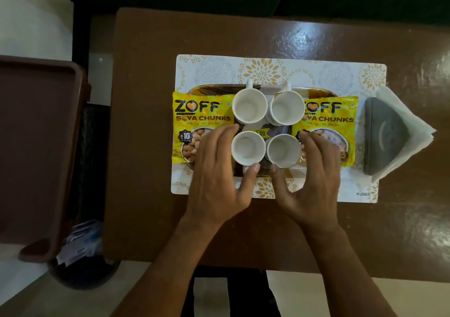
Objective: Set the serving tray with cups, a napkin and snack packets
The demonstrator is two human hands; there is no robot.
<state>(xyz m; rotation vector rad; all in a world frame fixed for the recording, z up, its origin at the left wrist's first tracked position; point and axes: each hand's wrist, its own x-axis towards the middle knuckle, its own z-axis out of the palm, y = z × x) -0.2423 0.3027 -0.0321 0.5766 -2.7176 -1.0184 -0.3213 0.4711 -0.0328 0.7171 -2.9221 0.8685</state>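
Left hand and right hand, each loosely cupped around a near white cup on the tray between two soya-chunk packets. Nudge your cups square with the rear pair; napkins wait beside, on the table.

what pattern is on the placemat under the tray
White with gold leafy flower medallions and faint grey ones; the placemat shows best in the head view.

Four upright white cups between two yellow packets on tray.
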